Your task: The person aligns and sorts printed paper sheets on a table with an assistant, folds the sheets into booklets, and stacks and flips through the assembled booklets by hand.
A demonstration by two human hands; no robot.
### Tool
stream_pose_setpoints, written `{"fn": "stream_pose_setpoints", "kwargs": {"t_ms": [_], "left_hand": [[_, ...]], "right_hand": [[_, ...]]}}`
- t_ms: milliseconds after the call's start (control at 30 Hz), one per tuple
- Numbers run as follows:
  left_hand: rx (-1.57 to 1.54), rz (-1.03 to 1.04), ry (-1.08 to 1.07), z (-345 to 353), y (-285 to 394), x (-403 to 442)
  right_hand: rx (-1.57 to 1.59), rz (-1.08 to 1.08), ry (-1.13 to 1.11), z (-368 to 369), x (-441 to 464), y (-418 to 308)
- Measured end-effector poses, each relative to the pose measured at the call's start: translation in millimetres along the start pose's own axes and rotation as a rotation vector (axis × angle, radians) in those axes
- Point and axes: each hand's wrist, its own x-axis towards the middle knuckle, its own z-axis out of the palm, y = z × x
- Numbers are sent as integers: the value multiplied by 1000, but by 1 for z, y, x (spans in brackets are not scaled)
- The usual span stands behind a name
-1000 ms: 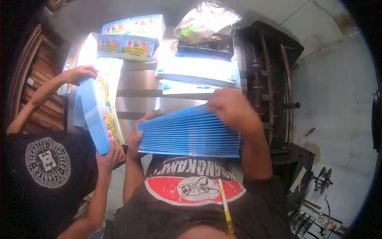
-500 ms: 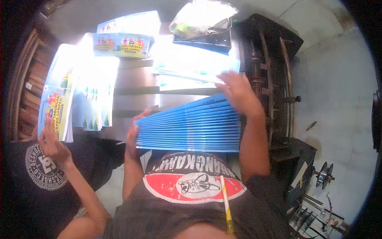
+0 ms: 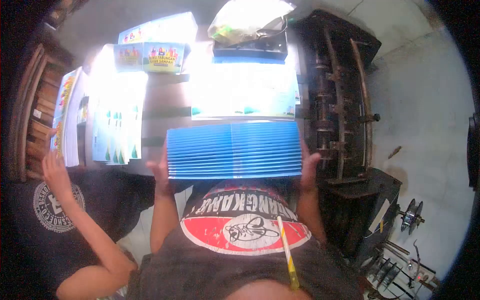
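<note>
A fanned stack of blue sheets (image 3: pixel 234 151) lies level in front of my body, its edges overlapping in rows. My left hand (image 3: pixel 161 169) grips the stack's left end, thumb outward and fingers partly hidden behind it. At the right end, my right hand (image 3: pixel 309 162) holds the stack the same way. Just beyond it lies a bright stack of printed sheets (image 3: pixel 243 95), its surface washed out by glare.
A co-worker's hand (image 3: pixel 57 172) touches an upright stack of booklets (image 3: pixel 70 117) at left. Fanned sheets (image 3: pixel 117 120), printed stacks (image 3: pixel 162 57), a black box (image 3: pixel 250 51) with a plastic bag (image 3: pixel 247 20), and a dark metal machine (image 3: pixel 342 105) stand around.
My right hand has come down from the printed sheets to the blue stack's right end. The blue stack is now level. The co-worker's booklets moved from the fanned sheets to the far left.
</note>
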Motion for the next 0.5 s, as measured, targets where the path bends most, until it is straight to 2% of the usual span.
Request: {"fn": "stream_pose_setpoints", "kwargs": {"t_ms": [33,100,133,167,233,267,300,333,367,400,433,500], "left_hand": [[7,8,-14,-3,6,3],[360,-352,242,11,24,1],[396,-144,-15,-9,16,-15],[394,-131,-12,-6,20,-19],[796,-176,-36,1,28,-29],[705,-115,88,4,15,-31],[707,-107,85,5,8,-30],[585,-147,216,5,1,-33],[459,-187,346,8,-5,-36],[610,-6,328,14,-7,-37],[614,-11,324,10,-5,-37],[643,-87,284,-8,-11,-37]], "right_hand": [[-30,28,-41,-4,-2,-4],[-93,82,-125,-2,-3,-25],[-293,35,-196,-10,-10,-24],[-494,-15,-269,-11,-13,-28],[-520,52,-239,9,-21,-26],[-612,61,-74,15,-19,-15],[-575,104,14,22,-19,-12],[-532,143,104,29,-19,-9],[-531,144,107,23,-23,-1],[-477,38,113,15,-22,12],[-423,-59,121,11,-27,22],[-349,-30,100,17,-29,13]]}}
